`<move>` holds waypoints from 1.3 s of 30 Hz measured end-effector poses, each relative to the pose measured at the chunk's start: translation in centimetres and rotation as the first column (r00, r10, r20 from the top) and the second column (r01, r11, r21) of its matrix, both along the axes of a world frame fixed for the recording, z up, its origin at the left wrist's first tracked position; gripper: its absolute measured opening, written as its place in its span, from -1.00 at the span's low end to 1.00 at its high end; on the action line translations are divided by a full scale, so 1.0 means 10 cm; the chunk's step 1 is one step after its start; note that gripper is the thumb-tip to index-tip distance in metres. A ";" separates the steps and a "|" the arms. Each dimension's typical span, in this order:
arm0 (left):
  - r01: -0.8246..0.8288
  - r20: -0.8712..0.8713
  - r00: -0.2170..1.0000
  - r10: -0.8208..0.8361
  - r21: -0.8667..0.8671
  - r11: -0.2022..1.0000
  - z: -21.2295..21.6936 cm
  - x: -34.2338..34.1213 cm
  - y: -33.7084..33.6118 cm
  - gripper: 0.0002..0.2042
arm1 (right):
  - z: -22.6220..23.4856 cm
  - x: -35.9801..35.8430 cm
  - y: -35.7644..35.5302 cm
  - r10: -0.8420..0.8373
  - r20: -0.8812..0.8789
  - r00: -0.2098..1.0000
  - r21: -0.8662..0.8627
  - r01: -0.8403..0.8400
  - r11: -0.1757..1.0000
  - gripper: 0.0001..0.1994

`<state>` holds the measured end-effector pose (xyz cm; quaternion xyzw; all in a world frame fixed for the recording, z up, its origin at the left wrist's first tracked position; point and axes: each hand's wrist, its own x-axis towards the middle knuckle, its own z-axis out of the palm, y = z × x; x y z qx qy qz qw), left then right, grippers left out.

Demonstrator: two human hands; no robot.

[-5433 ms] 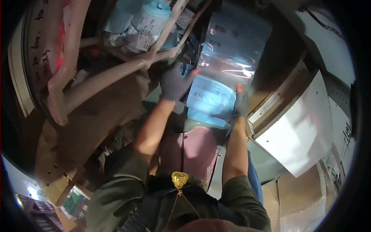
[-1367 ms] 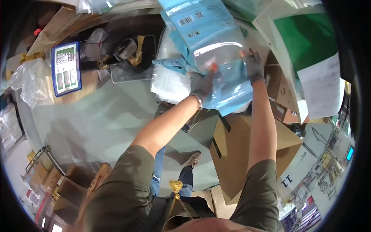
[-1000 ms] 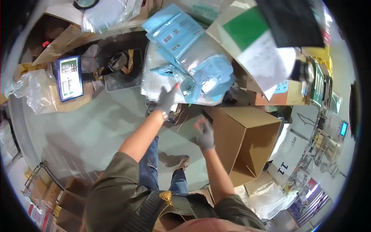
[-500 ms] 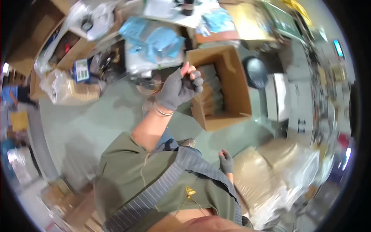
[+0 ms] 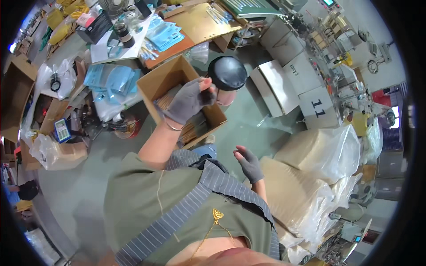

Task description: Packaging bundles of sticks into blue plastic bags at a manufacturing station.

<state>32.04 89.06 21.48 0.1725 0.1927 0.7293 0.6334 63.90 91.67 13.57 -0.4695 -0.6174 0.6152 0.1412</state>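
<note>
My left hand (image 5: 188, 99), in a grey glove, is raised over an open cardboard box (image 5: 153, 82). Its fingers are curled in and nothing shows in them. Bundles of thin brown sticks (image 5: 195, 131) lie inside the box. Just beyond the fingertips is a round black stool seat (image 5: 227, 73). My right hand (image 5: 248, 163), also gloved, hangs low near my waist with fingers loosely apart and holding nothing, beside a plastic-wrapped tan sack (image 5: 295, 195). A pile of blue plastic packets (image 5: 108, 82) lies left of the box, out of touch with both hands.
More wrapped sacks (image 5: 319, 148) are stacked at the right. A grey metal cabinet (image 5: 306, 88) stands behind the stool. A wooden table (image 5: 195, 22) holds more blue packets (image 5: 164, 35). A small scale (image 5: 62, 129) and boxes sit on the floor at left.
Both hands let go of the blue packet they held up. The view swung right to the cardboard box. My right hand dropped to my side; my left stays raised.
</note>
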 end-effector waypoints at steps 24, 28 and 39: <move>-0.505 -0.206 0.762 0.614 -0.782 0.365 -1.24 0.52 2.83 -0.74 | -0.61 0.28 5.99 0.344 0.366 0.865 0.091 -0.401 0.911 -0.64; -0.674 -0.467 0.691 0.552 -0.692 0.259 -1.25 0.36 2.82 -0.74 | -0.53 -0.85 7.03 0.385 0.491 0.781 0.130 -0.503 0.854 -0.62; -0.997 -0.986 0.065 -0.151 -0.057 -0.056 -2.36 -2.53 2.68 -0.75 | -0.13 -4.30 5.44 0.884 0.169 0.436 0.133 -0.899 0.418 -0.62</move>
